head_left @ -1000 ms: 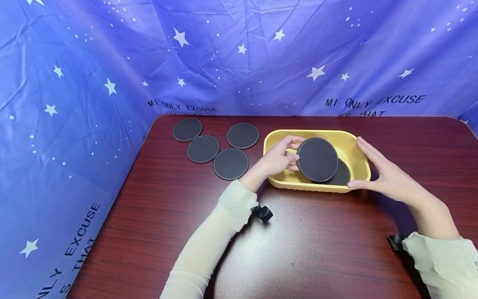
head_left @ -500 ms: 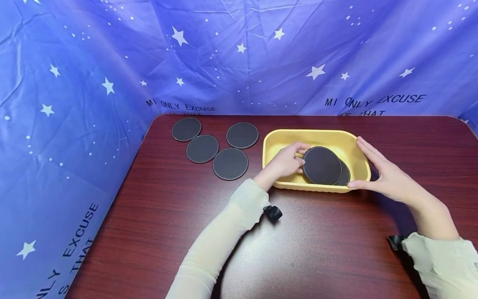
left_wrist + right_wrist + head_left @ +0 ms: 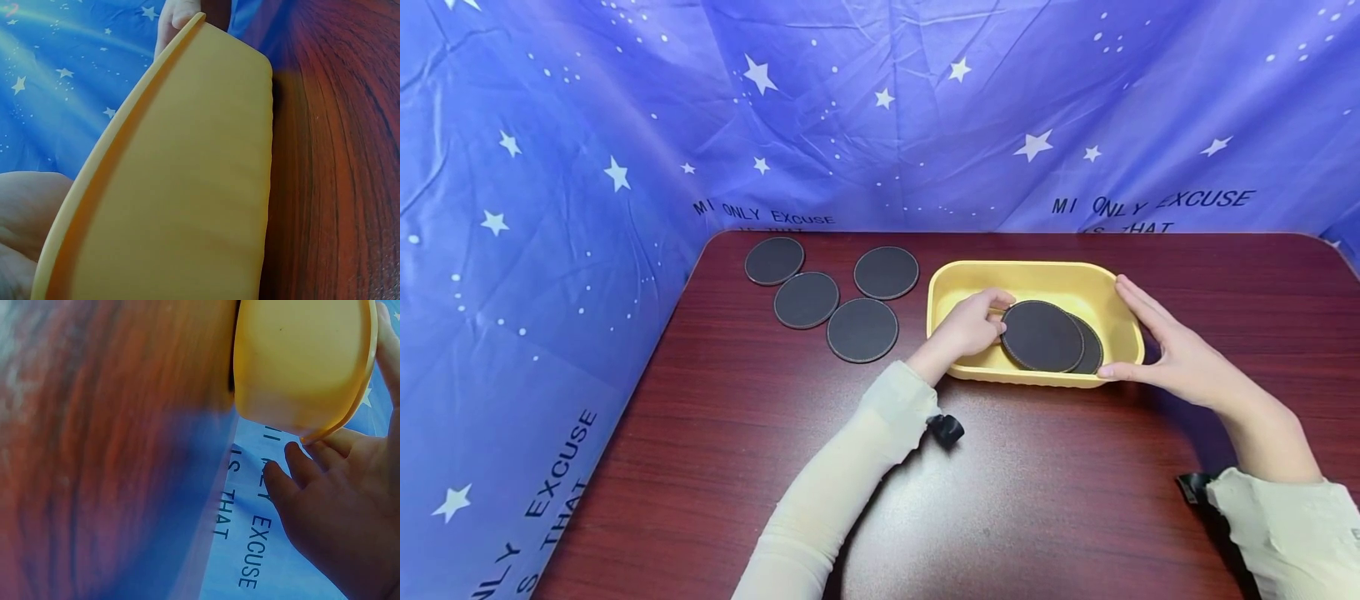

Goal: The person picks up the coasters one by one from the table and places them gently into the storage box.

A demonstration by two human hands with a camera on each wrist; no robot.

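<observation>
Inside the yellow plastic bin (image 3: 1022, 268), my left hand (image 3: 972, 325) pinches the left edge of a round black coaster (image 3: 1042, 337) with pale edge stitching. This coaster lies low in the bin and partly covers a second black coaster (image 3: 1088, 343) to its right. At the bin's right end, my right hand (image 3: 1187, 362) is spread, thumb on the front corner and straight fingers against the back right rim. In the left wrist view the bin's outer wall (image 3: 181, 175) hides the coasters. The right wrist view shows the right fingers (image 3: 306, 465) at the bin's rim.
Several more black coasters (image 3: 862, 331) lie flat on the dark red wooden table (image 3: 1000, 483), left of the bin. A blue curtain (image 3: 880, 125) with white stars hangs behind the table and along its left side.
My left hand has moved right and down into the bin, lowering the coaster from above the rim until it lies flatter over the other one. My right hand has stayed put.
</observation>
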